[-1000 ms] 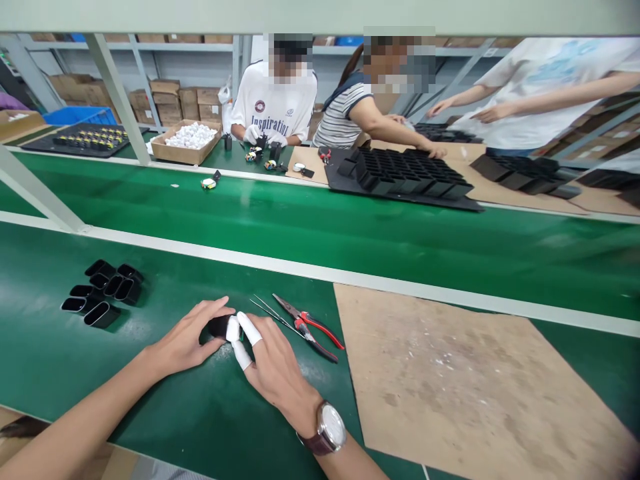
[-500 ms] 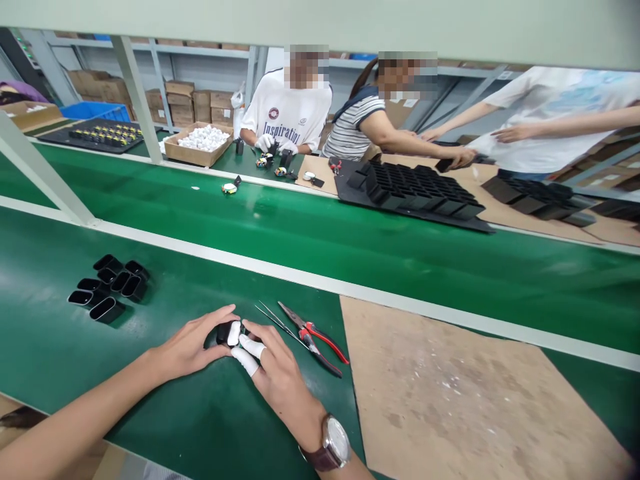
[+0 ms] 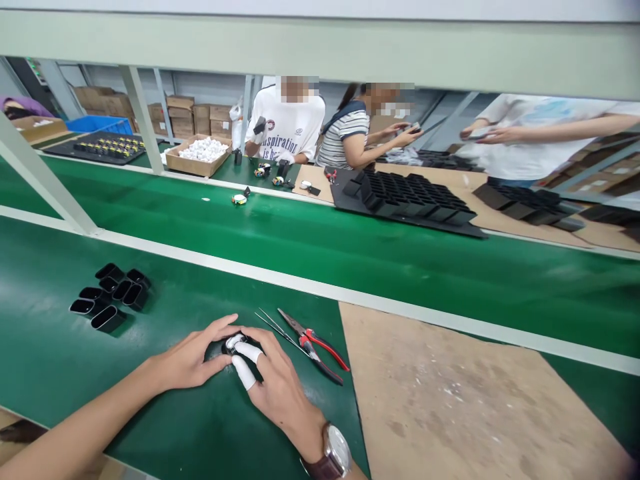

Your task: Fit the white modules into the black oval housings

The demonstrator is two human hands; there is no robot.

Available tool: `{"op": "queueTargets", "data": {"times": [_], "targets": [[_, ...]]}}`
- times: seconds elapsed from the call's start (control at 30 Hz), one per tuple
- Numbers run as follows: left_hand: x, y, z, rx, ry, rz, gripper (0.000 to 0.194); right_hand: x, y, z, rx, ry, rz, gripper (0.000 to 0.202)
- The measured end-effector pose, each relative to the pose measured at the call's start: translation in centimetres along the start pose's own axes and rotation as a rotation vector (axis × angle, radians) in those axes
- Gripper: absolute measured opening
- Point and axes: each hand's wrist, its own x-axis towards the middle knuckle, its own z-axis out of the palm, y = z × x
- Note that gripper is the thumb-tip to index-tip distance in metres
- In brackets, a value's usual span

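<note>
Left hand (image 3: 193, 360) closed round black case (image 3: 227, 349); right hand (image 3: 275, 383) touching white piece (image 3: 233, 341), hold unclear; likely fitting, next requiring steady pressure.

On the near bench (image 3: 175, 433), a cluster of cases (image 3: 107, 320) stands at left. Right of it, a workpiece (image 3: 233, 342) sits between the left hand (image 3: 193, 357) and the right hand (image 3: 280, 383). Tweezers (image 3: 273, 325) and pliers (image 3: 325, 350) lie beyond the right hand, the tweezers to the left. A sheet (image 3: 475, 400) lies just right of the pliers. Behind the near bench runs a belt (image 3: 320, 240), bearing one assembly (image 3: 241, 199). Behind that, the far bench (image 3: 225, 177) carries, left to right, a tray (image 3: 60, 150), a box (image 3: 187, 163) of parts and a mat (image 3: 347, 197) with more cases.
</note>
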Motion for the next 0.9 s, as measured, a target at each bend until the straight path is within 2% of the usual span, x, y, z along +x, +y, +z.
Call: {"op": "queueTargets", "data": {"times": [0.17, 0.33, 0.43, 0.53, 0.63, 0.7, 0.77, 0.83, 0.9], "targets": [[0.2, 0.4, 0.0, 0.006, 0.063, 0.035, 0.077, -0.4, 0.1, -0.1, -0.116, -0.088, 0.038, 0.036], [0.4, 0.4, 0.1, 0.021, 0.051, 0.025, 0.079, -0.3, 0.0, 0.0, -0.158, -0.153, 0.018, 0.027], [0.4, 0.5, 0.2, 0.037, 0.060, 0.020, 0.079, -0.1, 0.1, -0.5, -0.174, -0.159, 0.009, 0.029], [0.4, 0.4, 0.2, 0.056, 0.081, 0.018, 0.080, 0.0, 0.7, -1.2, -0.270, -0.085, 0.023, 0.038], [0.3, 0.2, 0.2, 0.080, 0.105, 0.009, 0.078, -0.1, 1.9, -1.6, -0.540, 0.008, 0.079, 0.037], [0.3, 0.0, 0.2, 0.094, 0.108, 0.002, 0.076, -0.4, 2.6, -1.5, -0.701, -0.031, 0.112, 0.030], [0.3, -0.2, 0.2, 0.109, 0.103, -0.011, 0.077, -0.7, 3.0, -1.2, -0.779, -0.105, 0.121, 0.034], [0.4, -0.4, 0.2, 0.126, 0.096, -0.031, 0.077, -0.9, 3.0, -1.0, -0.785, -0.152, 0.096, 0.042], [0.4, -0.5, 0.3, 0.143, 0.091, -0.050, 0.075, -0.9, 2.6, -0.9, -0.732, -0.149, 0.063, 0.042]]}}
